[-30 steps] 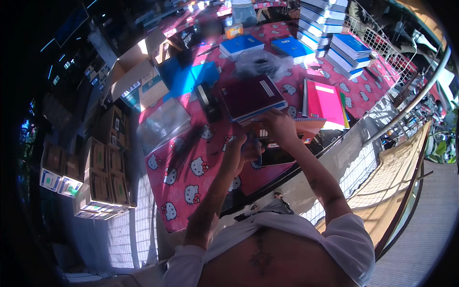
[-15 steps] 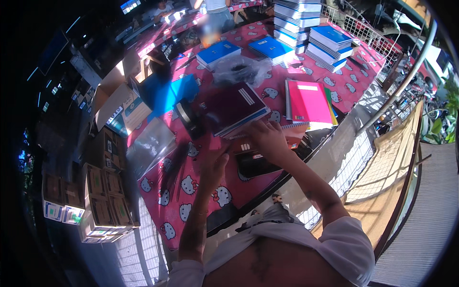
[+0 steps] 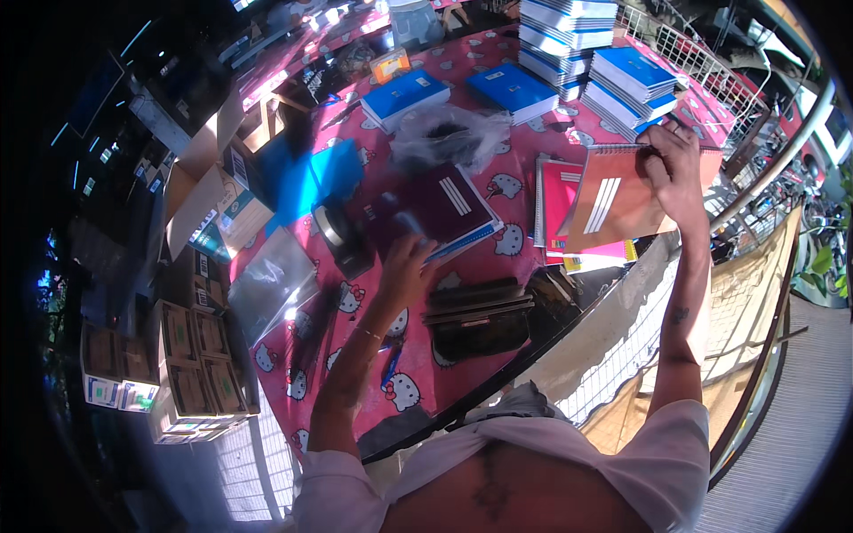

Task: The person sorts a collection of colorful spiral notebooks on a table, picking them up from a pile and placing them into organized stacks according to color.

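Observation:
My right hand (image 3: pixel 673 173) is closed on the top edge of an orange spiral notebook (image 3: pixel 613 200) with white stripes, held up at a tilt. Partly behind it, a pink spiral notebook (image 3: pixel 553 200) lies on a small pile with a yellow-edged one. My left hand (image 3: pixel 410 266) rests its outstretched fingers on the near left corner of a dark maroon notebook (image 3: pixel 435 209), which tops a short stack. Below that stack sits a black wallet-like case (image 3: pixel 480 324). Left of the stack stands a black object (image 3: pixel 342 240) resembling a tape dispenser.
Blue notebooks (image 3: pixel 404 96) lie farther back, with tall stacks (image 3: pixel 564 44) at the far right. Crumpled clear plastic (image 3: pixel 449 138) is behind the maroon stack. A clear sleeve (image 3: pixel 274 284), an open carton (image 3: pixel 209 178) and piled small boxes (image 3: pixel 195 355) are left. The pink table (image 3: pixel 355 422) has a dark front edge.
My right hand has lifted the orange notebook from beside the maroon stack and carried it right, over the pink notebook. The black case is uncovered. My left hand has moved up onto the maroon notebook.

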A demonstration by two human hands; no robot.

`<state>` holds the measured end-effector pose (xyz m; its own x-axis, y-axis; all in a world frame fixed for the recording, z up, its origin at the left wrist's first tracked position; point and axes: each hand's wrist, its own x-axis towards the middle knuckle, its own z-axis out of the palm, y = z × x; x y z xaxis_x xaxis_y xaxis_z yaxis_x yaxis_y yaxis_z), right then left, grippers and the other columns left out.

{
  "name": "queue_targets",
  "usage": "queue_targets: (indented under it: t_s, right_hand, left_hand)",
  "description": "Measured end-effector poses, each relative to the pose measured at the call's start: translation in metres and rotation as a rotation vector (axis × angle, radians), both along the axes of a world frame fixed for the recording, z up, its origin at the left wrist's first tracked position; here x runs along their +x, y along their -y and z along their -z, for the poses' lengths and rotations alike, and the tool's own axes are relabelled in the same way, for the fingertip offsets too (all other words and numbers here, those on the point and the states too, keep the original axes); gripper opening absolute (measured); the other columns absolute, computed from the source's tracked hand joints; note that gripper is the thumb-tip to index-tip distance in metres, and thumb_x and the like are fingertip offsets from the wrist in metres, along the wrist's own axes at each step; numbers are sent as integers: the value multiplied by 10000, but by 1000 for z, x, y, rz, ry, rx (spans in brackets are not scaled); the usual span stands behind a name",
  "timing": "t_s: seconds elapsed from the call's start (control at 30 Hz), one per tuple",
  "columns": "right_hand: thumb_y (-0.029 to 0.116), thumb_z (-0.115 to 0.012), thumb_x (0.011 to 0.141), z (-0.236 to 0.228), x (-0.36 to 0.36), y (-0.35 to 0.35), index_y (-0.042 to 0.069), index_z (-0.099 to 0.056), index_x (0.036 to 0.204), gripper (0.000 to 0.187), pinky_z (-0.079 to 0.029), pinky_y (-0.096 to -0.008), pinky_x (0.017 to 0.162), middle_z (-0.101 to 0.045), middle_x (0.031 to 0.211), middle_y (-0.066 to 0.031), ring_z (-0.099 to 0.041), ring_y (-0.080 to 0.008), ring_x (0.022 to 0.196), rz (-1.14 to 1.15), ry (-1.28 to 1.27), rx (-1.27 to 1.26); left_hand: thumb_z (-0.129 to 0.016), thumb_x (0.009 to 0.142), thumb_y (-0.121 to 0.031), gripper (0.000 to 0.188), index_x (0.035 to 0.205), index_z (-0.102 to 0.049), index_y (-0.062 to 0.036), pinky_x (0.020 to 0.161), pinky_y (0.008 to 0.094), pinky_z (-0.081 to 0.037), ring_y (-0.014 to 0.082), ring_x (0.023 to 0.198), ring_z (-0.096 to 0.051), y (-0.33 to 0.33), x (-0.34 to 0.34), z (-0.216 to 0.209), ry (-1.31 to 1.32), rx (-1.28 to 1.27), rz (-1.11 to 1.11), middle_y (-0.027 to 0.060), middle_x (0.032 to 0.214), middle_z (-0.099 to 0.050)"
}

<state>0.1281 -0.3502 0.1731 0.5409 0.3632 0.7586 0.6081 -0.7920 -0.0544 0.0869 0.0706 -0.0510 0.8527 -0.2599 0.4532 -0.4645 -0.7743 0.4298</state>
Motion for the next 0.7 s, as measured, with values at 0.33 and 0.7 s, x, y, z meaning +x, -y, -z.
queue_targets:
  t_s: [0.33,0.7]
  right_hand:
    - [150,-649,867,232,83,-88,90,-648,1222,361,-501,-476,936,-600,1252,-143,-618,-341,1129,-337,-770,76]
    - [81,-608,849,309,87,-153,16,-679,1173,337,-517,-434,885,-622,1066,-217,-655,-377,969,-215,-1008,579]
  left_hand:
    - [-668,918,-208,319,1204,-655,-67,882,414,-543,354,1011,-666,1,41,23,46,193,19,159,1100,-686]
    - [-604,970,-211,217,1101,-701,-69,727,413,-552,352,849,-702,3,44,4,-235,-44,-105,173,961,-708]
